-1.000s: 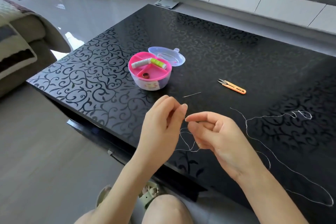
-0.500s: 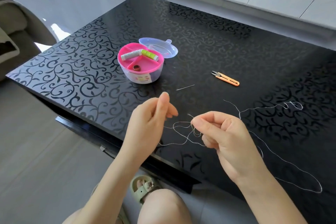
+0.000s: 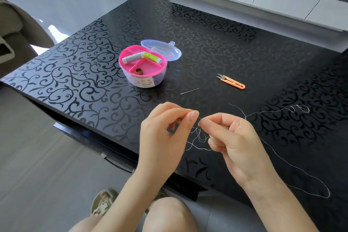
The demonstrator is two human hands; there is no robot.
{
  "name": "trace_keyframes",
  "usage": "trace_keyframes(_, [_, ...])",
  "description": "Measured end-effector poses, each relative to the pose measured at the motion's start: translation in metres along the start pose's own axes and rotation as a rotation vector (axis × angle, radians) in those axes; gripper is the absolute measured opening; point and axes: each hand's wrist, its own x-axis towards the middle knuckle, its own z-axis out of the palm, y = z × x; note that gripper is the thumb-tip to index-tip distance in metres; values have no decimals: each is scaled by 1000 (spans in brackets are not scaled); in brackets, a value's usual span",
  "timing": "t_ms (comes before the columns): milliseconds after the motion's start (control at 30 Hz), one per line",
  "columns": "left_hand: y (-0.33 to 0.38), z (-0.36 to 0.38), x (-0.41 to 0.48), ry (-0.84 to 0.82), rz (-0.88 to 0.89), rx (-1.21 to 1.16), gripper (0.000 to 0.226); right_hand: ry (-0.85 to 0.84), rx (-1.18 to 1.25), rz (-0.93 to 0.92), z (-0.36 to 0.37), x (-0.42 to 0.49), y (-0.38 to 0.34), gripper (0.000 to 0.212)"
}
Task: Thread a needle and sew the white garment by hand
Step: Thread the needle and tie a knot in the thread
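Step in hand: preparing the thread, judging by how things lie; the threading itself has not begun and no stitch can be made yet.
Left hand: the left hand (image 3: 165, 135), lower centre of the frame, has thumb and forefinger pressed together on the thin white thread (image 3: 202, 138).
Right hand: the right hand (image 3: 235, 143), just to its right, pinches the same thread between thumb and forefinger; the other fingers are curled in.
Hands together: the two pinches nearly meet, with small loops of thread hanging between and below them.
Thread's run: from the right hand it trails across the glossy black scroll-patterned table (image 3: 207, 30) toward the right edge and lower right of the frame.
Needle: the slim silver needle (image 3: 189, 91) lies bare on the table above the hands, apart from both.
Garment: no white garment is in view.
Nearby: a round clear plastic sewing box with a pink tray (image 3: 143, 79) sits at centre left, and small orange thread snips (image 3: 232, 82) lie to the right of it.
Next move calls for: probably freeing the loops so one clean end stands out of a pinch, then one hand letting go to pick up the needle; the eye is too small to make out here.
Risk: the loose loops could snag or knot.
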Motion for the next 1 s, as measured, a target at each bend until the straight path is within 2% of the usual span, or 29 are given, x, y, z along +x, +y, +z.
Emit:
trace_keyframes(133, [1, 3, -2, -61, -42, -102, 10, 5, -4, -13, 2, 1, -1, 18])
trace_keyframes(333, [2, 1, 1, -150, -215, -319, 11, -15, -44, -25, 3, 0, -3, 18])
trace_keyframes(467, [1, 1, 2, -155, -122, -152, 18, -42, -110, -28, 2, 0, -3, 13])
trace_keyframes(567, [-2, 0, 3, -151, -199, -199, 20, -34, -137, -30, -1, 0, -3, 16])
trace_keyframes(867, [-4, -5, 2, 53, 10, 12, 26, -58, -75, -4, -5, 0, -7, 11])
trace_keyframes(933, [-2, -6, 2, 52, 72, 59, 28, -50, -83, -15, -5, 0, -7, 12])
trace_keyframes(1000, [0, -5, 3, -25, 112, 87, 32, -51, -109, -36, -4, 0, -7, 14])
